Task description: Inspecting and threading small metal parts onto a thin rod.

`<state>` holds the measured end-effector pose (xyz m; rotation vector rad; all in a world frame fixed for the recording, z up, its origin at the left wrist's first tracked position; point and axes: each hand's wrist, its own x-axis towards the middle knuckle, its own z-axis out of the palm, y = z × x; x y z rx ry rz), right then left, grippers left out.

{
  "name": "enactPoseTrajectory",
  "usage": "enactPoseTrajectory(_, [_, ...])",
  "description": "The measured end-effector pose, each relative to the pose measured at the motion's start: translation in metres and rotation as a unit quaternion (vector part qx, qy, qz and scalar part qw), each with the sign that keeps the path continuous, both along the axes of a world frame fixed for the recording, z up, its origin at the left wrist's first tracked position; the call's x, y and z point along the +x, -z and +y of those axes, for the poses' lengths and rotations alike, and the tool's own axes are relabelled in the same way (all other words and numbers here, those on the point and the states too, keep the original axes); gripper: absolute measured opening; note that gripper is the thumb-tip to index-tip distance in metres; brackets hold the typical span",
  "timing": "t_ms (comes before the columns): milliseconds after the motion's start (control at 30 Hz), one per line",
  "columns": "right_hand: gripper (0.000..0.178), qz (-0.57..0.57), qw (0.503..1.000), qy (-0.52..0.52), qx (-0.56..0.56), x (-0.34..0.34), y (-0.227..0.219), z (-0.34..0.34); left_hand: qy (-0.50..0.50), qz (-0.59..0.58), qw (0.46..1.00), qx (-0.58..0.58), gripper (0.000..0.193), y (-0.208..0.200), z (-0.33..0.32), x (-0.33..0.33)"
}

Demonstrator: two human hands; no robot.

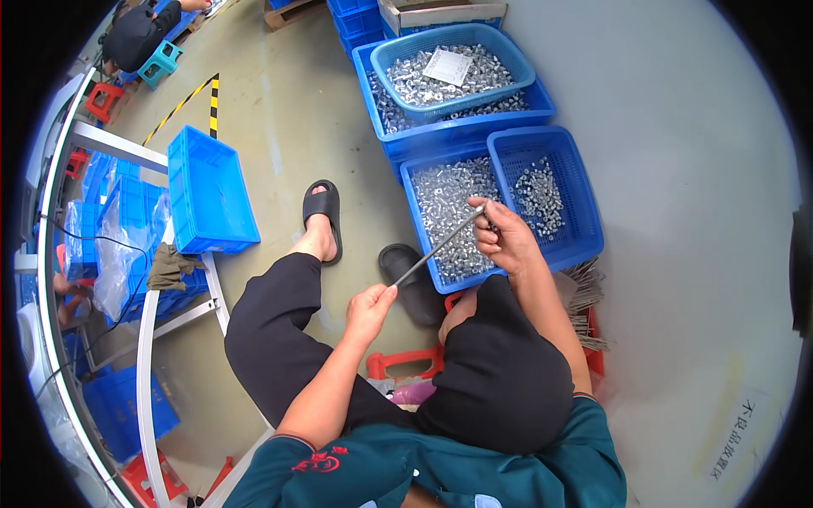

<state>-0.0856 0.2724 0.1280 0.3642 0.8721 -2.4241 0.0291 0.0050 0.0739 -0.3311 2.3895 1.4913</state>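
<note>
Rod (436,250) | near end: left grip (368,312) | far end: right grip (511,240)

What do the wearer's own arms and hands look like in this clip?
The left hand and right hand are both ungloved, with no watch or bracelet showing. The forearms are bare below short, dark teal sleeves with thin reddish edging.

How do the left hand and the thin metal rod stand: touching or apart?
Touching: the head view shows the left hand pinching the metal rod at its lower end.
</note>
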Motion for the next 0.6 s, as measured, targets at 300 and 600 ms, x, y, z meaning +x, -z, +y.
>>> enactPoseTrajectory(300, [0.029,-0.06,0.997,0.047,-0.02,-0.009,0.014,0.008,-0.042,0.008,0.99,0.132,0.041,0.019,0.0,-0.003])
enactPoseTrajectory(600, [0.022,-0.078,0.989,0.032,-0.122,-0.016,0.037,0.015,-0.004,-0.009,0.999,0.05,0.037,0.003,-0.001,-0.001])
